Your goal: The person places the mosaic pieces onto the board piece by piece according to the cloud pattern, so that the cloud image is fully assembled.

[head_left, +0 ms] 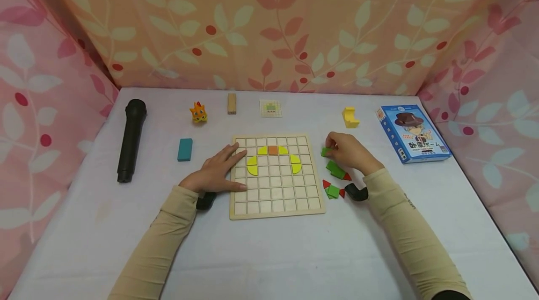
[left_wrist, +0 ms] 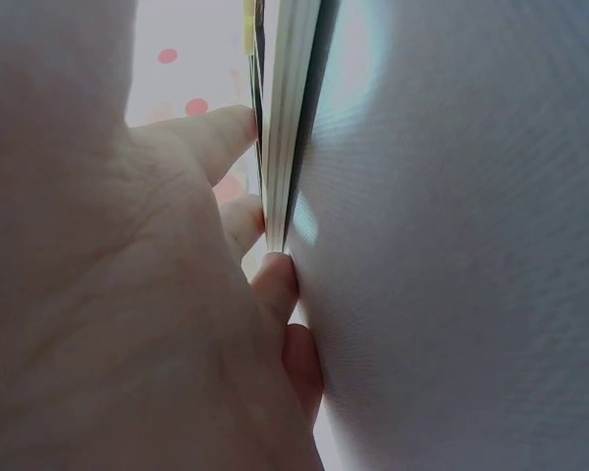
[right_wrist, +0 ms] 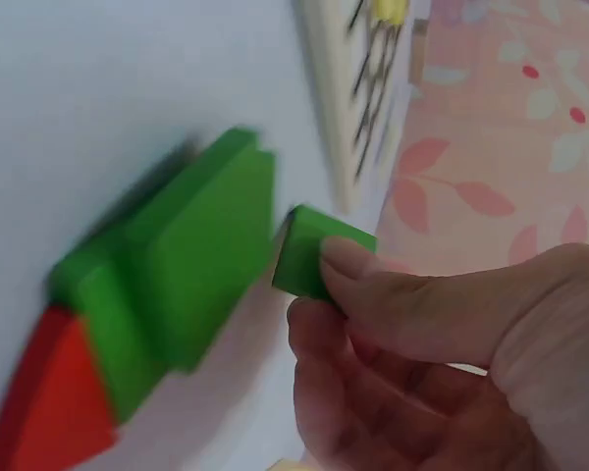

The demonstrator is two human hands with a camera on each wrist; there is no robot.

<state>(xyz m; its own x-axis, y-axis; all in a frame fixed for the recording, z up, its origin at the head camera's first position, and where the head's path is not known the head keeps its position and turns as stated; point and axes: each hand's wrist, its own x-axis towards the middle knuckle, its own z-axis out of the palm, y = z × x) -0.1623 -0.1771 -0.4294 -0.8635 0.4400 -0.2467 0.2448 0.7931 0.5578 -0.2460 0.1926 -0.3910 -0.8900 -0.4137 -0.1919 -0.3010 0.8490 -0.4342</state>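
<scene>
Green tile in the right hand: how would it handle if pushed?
The green tile looks rigid, its edges straight. It is probably light, being much smaller than the right hand pinching it. Its flat faces suggest it would slide rather than roll.

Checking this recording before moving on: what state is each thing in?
Grid board: partly filled.
Yellow pieces: on board.
Orange square: on board.
Left hand: spread on board's edge.
Right hand: pinching a green piece.
Loose green pieces: some overlapping.
Red pieces: off board.
Blue box: seemingly closed.
Microphone: lying flat.
Toy figure: upright.
Card: patterned side up.
</scene>
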